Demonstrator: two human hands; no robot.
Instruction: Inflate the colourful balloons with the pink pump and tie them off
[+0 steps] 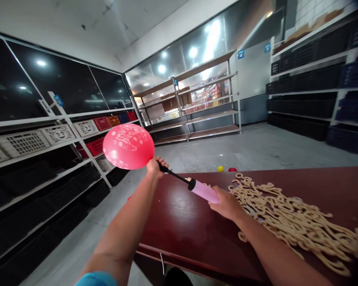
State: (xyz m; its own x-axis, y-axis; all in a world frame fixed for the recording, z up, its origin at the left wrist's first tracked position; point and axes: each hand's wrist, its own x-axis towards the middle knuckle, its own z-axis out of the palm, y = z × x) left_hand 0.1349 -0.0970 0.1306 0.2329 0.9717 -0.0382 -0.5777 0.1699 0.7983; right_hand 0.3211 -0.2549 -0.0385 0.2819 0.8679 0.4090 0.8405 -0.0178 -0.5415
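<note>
Nearest the camera is a blue sleeve (97, 279) at the bottom edge, on the arm that reaches up to the left hand (156, 167). Its fingers are closed round the black front end of a hand pump (205, 192), right where the red printed balloon (128, 146) meets it; the neck itself is hidden in the grip. The balloon is rounded out and sits to the left, clear of the table (179, 234). The right hand (226, 201) has its fingers wrapped about the pink barrel, near its right end, though the fingertips are mostly out of sight. Between the hands a length of black rod (179, 177) shows bare.

The step looks like pumping air in. To do it well, I'd pinch the neck snugly on the nozzle, hold that hand steady, and slide the barrel straight along the rod in even strokes, since a sideways push could bend it or let air escape. It also seems wise to watch how tight the skin gets, and keep the right forearm off the heap of pale curled pieces (286, 210).
</note>
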